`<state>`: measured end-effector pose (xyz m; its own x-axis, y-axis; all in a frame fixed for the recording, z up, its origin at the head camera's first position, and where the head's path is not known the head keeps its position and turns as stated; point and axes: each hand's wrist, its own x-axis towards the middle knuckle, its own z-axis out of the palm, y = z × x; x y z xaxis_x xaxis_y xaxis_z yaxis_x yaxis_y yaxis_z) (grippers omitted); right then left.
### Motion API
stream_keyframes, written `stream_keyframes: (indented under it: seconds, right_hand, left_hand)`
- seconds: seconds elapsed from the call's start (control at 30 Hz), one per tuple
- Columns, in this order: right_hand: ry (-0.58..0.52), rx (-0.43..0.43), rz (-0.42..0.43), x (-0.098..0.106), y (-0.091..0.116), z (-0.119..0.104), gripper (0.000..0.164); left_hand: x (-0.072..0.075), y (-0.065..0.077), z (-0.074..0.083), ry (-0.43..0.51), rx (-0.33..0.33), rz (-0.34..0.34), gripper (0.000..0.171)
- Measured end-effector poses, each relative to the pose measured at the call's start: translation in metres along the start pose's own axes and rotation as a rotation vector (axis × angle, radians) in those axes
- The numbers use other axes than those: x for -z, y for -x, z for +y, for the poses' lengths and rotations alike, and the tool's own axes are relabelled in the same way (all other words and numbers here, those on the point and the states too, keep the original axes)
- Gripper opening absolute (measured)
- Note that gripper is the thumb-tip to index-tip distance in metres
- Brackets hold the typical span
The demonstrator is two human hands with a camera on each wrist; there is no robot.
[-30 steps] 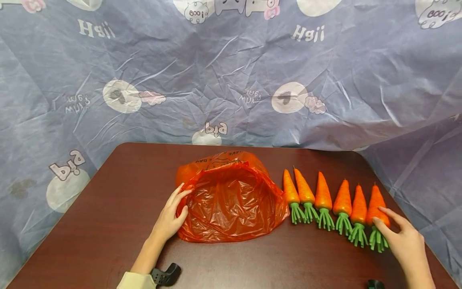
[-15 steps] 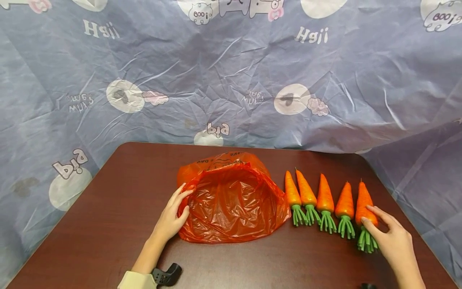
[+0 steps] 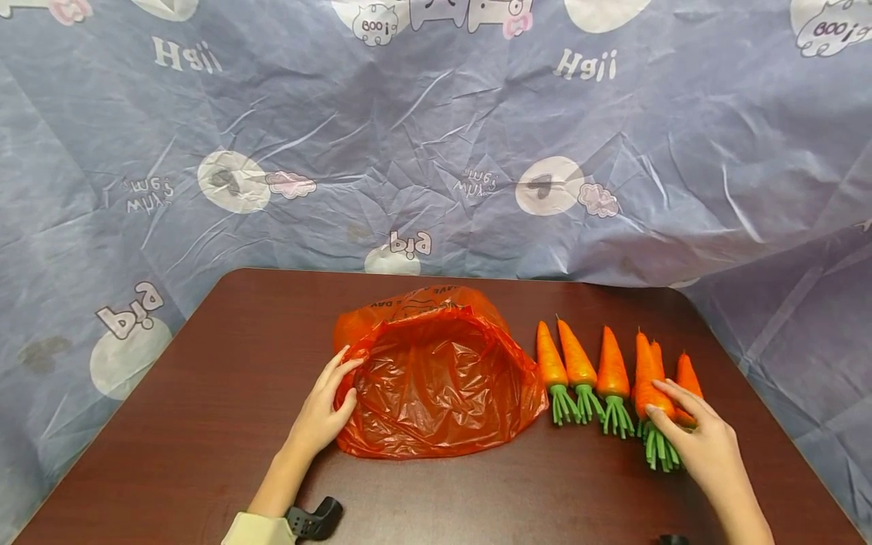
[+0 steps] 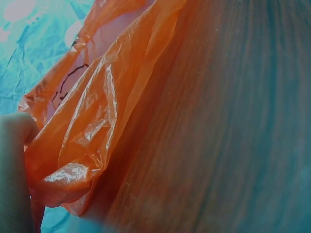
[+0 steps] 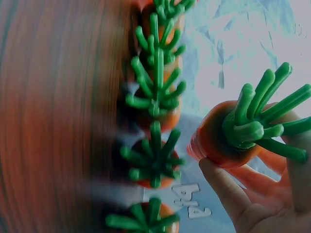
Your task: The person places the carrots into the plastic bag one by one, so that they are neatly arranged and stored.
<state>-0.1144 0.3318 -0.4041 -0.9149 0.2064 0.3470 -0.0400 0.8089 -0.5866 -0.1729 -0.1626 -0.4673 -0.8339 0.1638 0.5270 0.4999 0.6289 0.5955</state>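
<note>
"So, what state was the right hand [image 3: 705, 439] in?"

"Grip clamped on one carrot [image 3: 652, 386], thumb and fingers on its orange body, right of centre in the head view. Right-wrist view showed it raised off the row, green stalks toward that camera."

"And the other carrots [image 3: 612, 371]?"

"Five lay on the brown surface [image 3: 463, 499]: three left of the held one, one partly behind it, one at its right, partly covered by the hand."

"Left hand [image 3: 323, 412]?"

"Grip apart. Relaxed fingers rested against the left edge of the red plastic bag [image 3: 443, 378], which lay mid-frame, mouth facing the lower edge. Its right corner came close to the leftmost carrot; contact could not be judged."

"Backdrop?"

"Wrinkled blue-grey cloth [image 3: 409, 113], printed with letters, across the upper half of the frame."
</note>
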Motion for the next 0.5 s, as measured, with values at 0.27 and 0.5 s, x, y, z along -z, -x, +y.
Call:
stream_keyframes:
  seconds: [0.27, 0.5]
  right_hand:
    - [-0.037, 0.103, -0.012, -0.009, 0.002, -0.018, 0.039]
    - [-0.07, 0.156, -0.012, -0.016, 0.008, -0.033, 0.036]
  left_hand:
    - [0.001, 0.001, 0.002, 0.005, 0.032, -0.005, 0.046]
    - [0.001, 0.001, 0.003, 0.014, 0.039, -0.011, 0.048]
